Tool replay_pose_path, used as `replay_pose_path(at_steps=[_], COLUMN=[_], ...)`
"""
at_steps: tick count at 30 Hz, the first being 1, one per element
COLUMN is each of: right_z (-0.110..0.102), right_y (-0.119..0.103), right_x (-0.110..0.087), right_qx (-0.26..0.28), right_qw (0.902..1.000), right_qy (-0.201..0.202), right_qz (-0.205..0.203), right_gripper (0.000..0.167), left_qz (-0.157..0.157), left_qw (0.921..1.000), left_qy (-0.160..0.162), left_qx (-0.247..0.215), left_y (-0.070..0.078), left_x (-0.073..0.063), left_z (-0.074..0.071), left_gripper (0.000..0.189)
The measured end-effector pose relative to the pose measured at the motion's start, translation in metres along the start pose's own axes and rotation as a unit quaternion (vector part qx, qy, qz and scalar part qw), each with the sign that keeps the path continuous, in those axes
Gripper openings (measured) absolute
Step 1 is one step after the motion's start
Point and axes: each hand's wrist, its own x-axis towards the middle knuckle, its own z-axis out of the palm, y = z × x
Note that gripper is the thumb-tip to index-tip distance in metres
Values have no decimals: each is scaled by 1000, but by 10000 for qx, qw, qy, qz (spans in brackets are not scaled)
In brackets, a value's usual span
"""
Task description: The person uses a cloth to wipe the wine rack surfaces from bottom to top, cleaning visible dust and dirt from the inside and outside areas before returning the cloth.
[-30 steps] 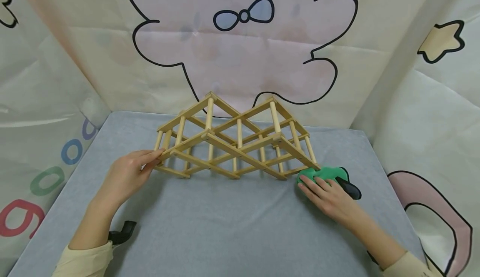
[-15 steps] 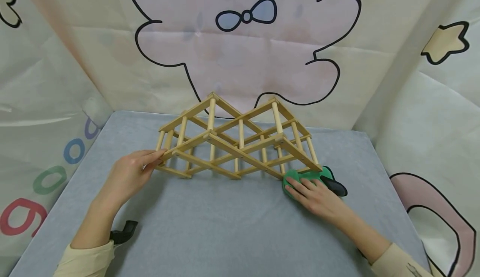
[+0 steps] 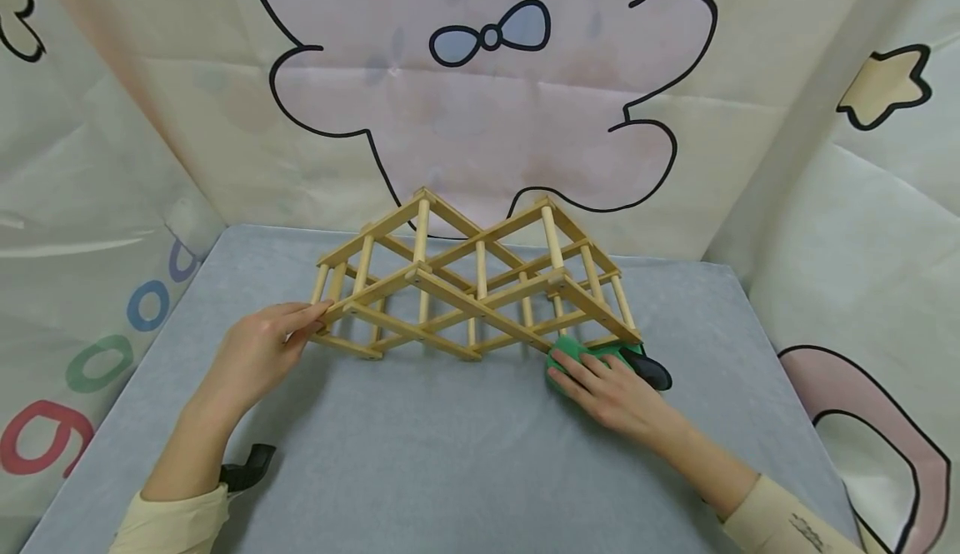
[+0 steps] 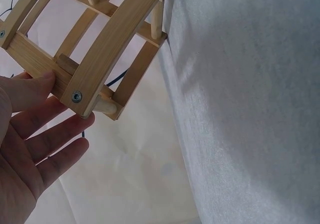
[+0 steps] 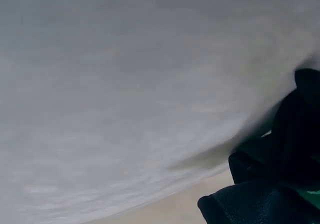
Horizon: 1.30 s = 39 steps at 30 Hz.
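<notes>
A wooden folding rack (image 3: 480, 287), made of crossed slats joined by round dowels, stands on the blue-grey cloth in the head view. My left hand (image 3: 258, 354) pinches its left end between thumb and fingers; in the left wrist view the thumb (image 4: 35, 89) lies against a slat near a screw head. At the rack's right foot, my right hand (image 3: 607, 391) rests with extended fingers on a soft green-and-black fabric piece (image 3: 651, 371). Its green part is mostly under the fingers. Dark folds of this piece (image 5: 270, 184) fill the right wrist view's lower right corner; the thumb is hidden.
The cloth-covered table (image 3: 450, 454) ends at a back wall sheet (image 3: 480, 121) with cartoon prints, close behind the rack. Similar sheets enclose both sides. A black wrist mount (image 3: 247, 466) sticks out beside my left forearm.
My right hand has slid left along the table with the green-and-black piece, from beyond the rack's right foot to just in front of it. My left hand and the rack have stayed put.
</notes>
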Motion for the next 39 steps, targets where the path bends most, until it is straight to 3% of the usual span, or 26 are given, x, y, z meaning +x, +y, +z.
replay_pose_path(at_steps=[10, 23, 30, 39], right_z=[-9, -17, -16, -16], right_y=[-11, -17, -17, -18], right_x=[30, 47, 49, 55], right_qx=[-109, -98, -93, -77], right_qw=[9990, 9999, 9999, 9998], right_qy=[427, 44, 55, 139], right_qz=[-118, -17, -24, -77], right_gripper=[47, 49, 50, 48], left_qz=[-31, 1, 425, 1107], left_qw=[10000, 10000, 9983, 9899], left_qy=[-65, 2, 397, 871], left_qx=[-6, -42, 48, 157], left_y=[1, 0, -7, -20], left_x=[1, 2, 2, -2], left_z=[-1, 0, 2, 5], left_gripper=[45, 43, 48, 47])
